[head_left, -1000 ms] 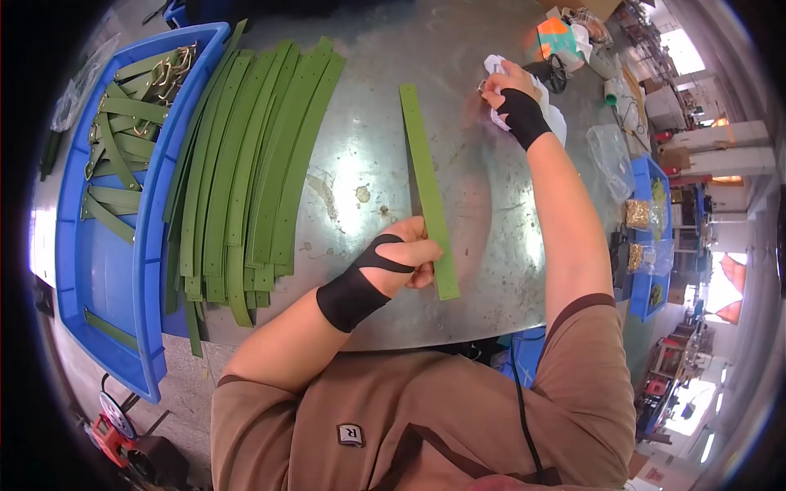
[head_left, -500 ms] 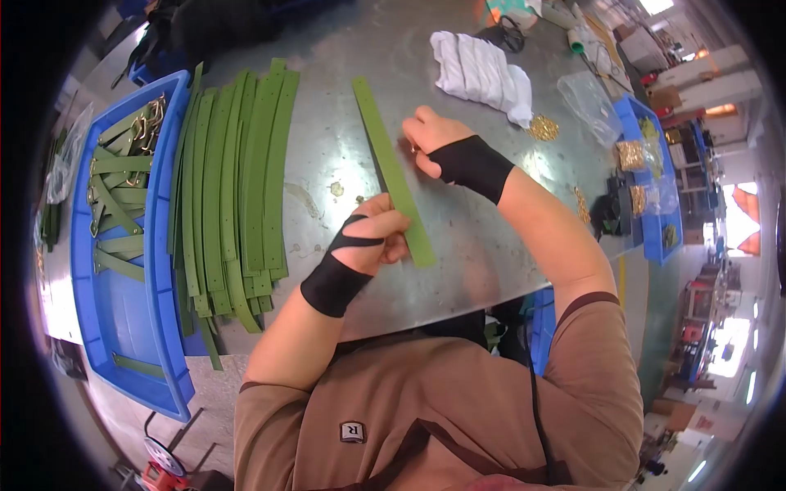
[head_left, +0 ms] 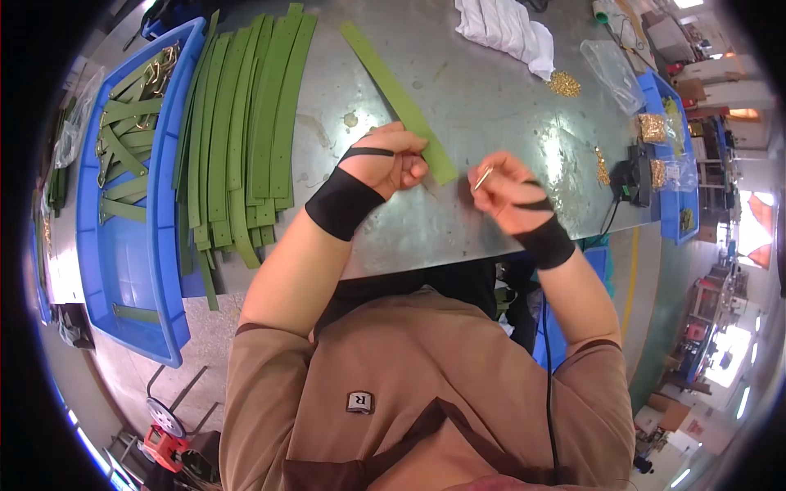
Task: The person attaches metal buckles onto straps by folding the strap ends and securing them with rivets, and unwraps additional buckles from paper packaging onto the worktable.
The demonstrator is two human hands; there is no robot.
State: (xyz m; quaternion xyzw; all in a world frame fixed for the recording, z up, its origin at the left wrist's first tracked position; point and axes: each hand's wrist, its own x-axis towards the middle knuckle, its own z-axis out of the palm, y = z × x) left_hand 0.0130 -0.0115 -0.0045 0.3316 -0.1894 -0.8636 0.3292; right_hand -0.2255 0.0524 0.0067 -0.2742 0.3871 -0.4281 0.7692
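Observation:
Near the table's front edge, my left hand (head_left: 383, 159) pinches a flat green strap (head_left: 395, 92) close to its lower end. The strap slants away up and to the left. To the right of that end, my right hand (head_left: 509, 195) is closed with a small shiny gold-coloured metal piece (head_left: 483, 177) between thumb and fingers. Its exact kind is too small to make out. The metal piece and the strap are apart. Both hands wear black wrist supports.
A pile of green straps (head_left: 246, 123) lies left of my hands. Beside it stands a blue tray (head_left: 123, 262) holding straps with metal fittings. Folded white cloth (head_left: 503, 33), gold-coloured small parts (head_left: 565, 83), a plastic bag (head_left: 612, 74) and another blue tray (head_left: 678, 155) are at the right.
My right hand has come back toward me and now shows the metal piece. The left hand keeps the strap, which tilts more to the left. The camera view has shifted.

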